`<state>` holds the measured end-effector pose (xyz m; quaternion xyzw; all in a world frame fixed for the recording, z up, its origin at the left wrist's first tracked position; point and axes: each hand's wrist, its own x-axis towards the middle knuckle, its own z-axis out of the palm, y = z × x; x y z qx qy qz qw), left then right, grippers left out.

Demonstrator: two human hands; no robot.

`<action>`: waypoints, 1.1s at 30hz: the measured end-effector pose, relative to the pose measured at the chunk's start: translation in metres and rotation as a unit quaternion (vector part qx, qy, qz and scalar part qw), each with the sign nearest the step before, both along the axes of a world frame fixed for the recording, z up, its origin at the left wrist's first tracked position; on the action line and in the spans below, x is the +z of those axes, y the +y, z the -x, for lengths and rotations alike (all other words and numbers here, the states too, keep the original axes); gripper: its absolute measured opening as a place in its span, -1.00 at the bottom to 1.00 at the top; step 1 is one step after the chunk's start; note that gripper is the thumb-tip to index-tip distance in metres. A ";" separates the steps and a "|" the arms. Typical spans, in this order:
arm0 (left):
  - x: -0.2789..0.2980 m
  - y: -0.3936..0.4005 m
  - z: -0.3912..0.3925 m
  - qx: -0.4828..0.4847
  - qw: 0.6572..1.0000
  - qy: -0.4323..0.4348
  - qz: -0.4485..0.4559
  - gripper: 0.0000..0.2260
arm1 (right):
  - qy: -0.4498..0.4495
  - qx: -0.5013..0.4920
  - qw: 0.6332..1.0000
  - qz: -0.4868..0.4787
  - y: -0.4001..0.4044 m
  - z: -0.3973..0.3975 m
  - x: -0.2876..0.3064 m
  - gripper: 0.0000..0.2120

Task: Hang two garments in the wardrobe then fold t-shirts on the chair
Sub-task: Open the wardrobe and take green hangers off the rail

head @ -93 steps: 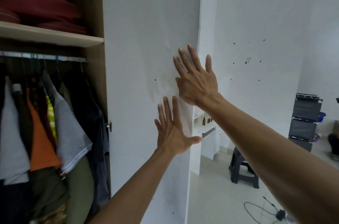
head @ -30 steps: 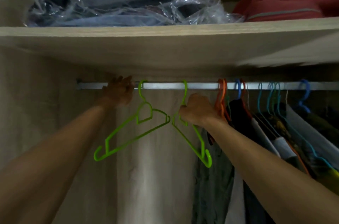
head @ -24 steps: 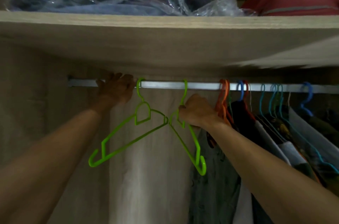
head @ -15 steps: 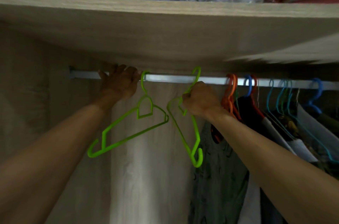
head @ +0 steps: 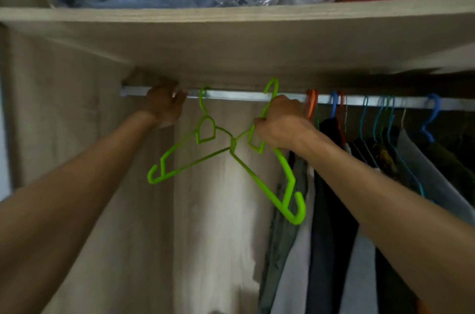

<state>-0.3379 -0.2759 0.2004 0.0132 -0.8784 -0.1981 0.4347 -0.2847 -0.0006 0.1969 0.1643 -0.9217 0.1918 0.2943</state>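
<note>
From my head view, taking the rail [head: 236, 94] as landmark: my right hand [head: 280, 126] has its grip clenched round the neck of a green hanger [head: 285, 175], whose hook rises above the rail, seemingly clear of it. A second green hanger [head: 205, 134] hangs hooked on the rail to its left, the two arms crossing below. My left hand [head: 164, 105] curls onto the rail near its left end. Both arms reach up and forward. I judge these hangers light, stiff, slightly slick plastic, best held at the neck. Hung clothes [head: 334, 211] crowd the rail's right side.
</note>
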 end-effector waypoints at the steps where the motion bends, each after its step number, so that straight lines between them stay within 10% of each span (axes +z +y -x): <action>1: -0.005 0.010 -0.019 0.008 1.000 0.019 -0.006 -0.28 | 0.004 0.015 1.000 -0.004 0.006 -0.006 -0.001 -0.70; 9: -0.069 0.077 -0.136 0.075 0.985 0.156 0.000 -0.67 | -0.043 0.140 0.989 0.010 0.039 -0.057 -0.030 -0.76; 16: -0.128 0.105 -0.221 0.000 0.998 -0.055 0.012 -0.72 | -0.089 0.304 0.948 0.026 0.036 -0.099 -0.057 -0.65; 33: -0.188 0.051 -0.640 0.271 0.947 -0.144 -0.099 -0.45 | -0.193 0.664 0.722 0.014 -0.097 -0.340 -0.147 -0.78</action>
